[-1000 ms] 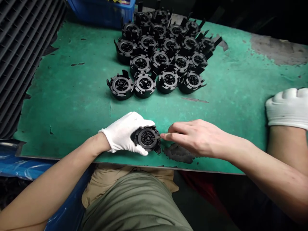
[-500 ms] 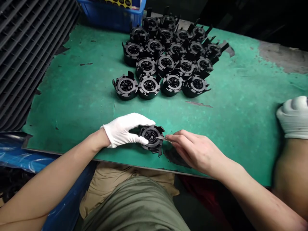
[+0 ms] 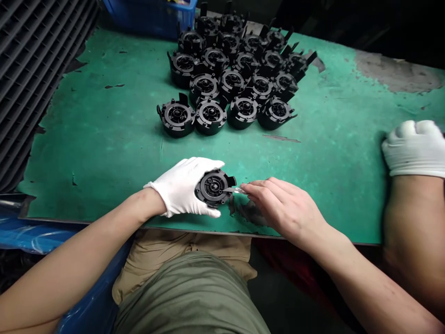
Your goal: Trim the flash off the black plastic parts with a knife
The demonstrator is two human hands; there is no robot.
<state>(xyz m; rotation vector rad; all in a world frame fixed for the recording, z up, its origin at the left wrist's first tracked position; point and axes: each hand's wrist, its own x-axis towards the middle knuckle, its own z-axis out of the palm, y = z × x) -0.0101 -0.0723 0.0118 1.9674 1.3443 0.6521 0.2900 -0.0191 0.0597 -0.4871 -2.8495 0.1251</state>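
In a white glove, my left hand (image 3: 187,187) wraps round the left side of a round black plastic part (image 3: 212,188), thumb at its near edge and fingers at its far edge. The part's ringed, spoked face is turned up toward me. My bare right hand (image 3: 285,206) is closed on a small knife (image 3: 238,189) with a thin pointed blade. Its tip lies over the right side of the part's face; whether it touches cannot be made out. Both hands are close to the table's front edge.
Several like black parts (image 3: 211,116) stand in rows on the green tabletop (image 3: 330,153). A blue bin (image 3: 149,18) is behind them, and ribbed black trays (image 3: 38,69) lean at left. At right rests another person's gloved hand (image 3: 415,148).
My left hand has shifted its grip, with fingers and thumb spread wider round the part, which appears turned. The knife stays at the part's right side. The whole view has shifted slightly.
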